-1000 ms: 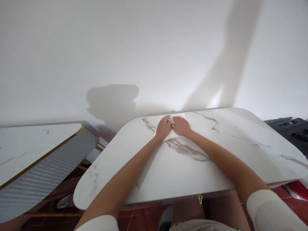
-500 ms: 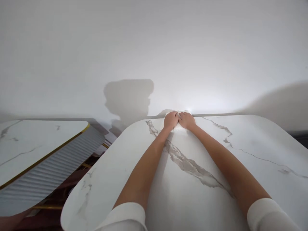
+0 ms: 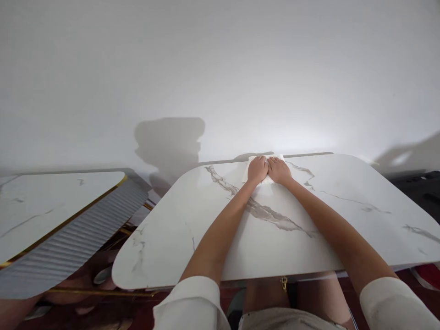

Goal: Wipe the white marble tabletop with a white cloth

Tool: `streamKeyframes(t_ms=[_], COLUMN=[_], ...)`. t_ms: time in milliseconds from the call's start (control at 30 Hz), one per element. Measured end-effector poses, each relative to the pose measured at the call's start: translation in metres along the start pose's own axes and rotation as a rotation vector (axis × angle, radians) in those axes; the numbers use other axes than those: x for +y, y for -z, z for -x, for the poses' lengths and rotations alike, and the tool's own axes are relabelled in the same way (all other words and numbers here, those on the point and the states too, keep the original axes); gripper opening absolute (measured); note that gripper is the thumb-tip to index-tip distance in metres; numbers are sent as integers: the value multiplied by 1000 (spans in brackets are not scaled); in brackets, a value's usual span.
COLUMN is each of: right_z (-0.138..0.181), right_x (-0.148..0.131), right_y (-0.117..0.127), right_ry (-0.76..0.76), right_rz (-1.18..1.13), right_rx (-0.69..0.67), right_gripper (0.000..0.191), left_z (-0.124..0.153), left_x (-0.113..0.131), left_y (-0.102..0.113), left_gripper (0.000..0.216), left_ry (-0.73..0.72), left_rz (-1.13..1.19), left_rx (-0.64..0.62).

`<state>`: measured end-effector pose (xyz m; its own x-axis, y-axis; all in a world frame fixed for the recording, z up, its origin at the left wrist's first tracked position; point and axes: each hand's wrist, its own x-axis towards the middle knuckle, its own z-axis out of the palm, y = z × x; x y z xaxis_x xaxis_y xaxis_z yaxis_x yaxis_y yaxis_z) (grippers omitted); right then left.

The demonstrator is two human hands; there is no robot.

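Both my arms reach across a white marble-patterned table (image 3: 192, 238) to its far edge by the wall. My left hand (image 3: 257, 168) and my right hand (image 3: 279, 169) lie side by side, palms down with the fingers flat, pressing on a white cloth or tissue (image 3: 251, 161). The cloth sits at the table's far edge and shows only around and beyond my fingers; most of it is hidden under the hands.
A second white marble-patterned tabletop (image 3: 51, 206) with a gold rim and a ribbed grey side stands to the left, a gap of dark red floor (image 3: 113, 247) between them. A dark object (image 3: 419, 188) sits at the far right. A plain white wall rises behind.
Both hands with the cloth stay at the far edge and have slid slightly right. My head has pulled back, so the table's near edge and my lap show again.
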<state>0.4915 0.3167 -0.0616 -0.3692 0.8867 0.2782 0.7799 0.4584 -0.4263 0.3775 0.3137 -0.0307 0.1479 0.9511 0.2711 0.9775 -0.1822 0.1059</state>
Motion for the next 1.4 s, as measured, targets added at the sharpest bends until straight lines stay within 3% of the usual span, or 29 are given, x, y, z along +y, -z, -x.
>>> streamKeyframes(t_ms=[133,300,567,767,933,1100,1267,1400], right_z=[35,88,181,237,256,249,210,161], right_x=[-16,-45,-91,-82,-48,-16,5,13], right_y=[9,25,39,59,72,79,74,61], right_ry=[0,103,157,174,126,106,118,99], right_rz=[54,126,137,54,28,53,55,90], right_rx=[5,-8,52,87,115,105,94,53], right_gripper=[47,49,50,49,47,46,43,42], left_z=[30,84,191,239,226,194,155,117], left_x=[7,17,27,54,102,137,128,102], left_y=[9,30,56,55,56,61,49,29], left_gripper=[29,34,54,65,72,71,66,58], left_ry=[-50,-65,86,118,162,195,140,125], left_rz=[23,71,249,408,537,480,384,332], left_rx=[-29,-53,-85,-109,-211,-348,-359,-240])
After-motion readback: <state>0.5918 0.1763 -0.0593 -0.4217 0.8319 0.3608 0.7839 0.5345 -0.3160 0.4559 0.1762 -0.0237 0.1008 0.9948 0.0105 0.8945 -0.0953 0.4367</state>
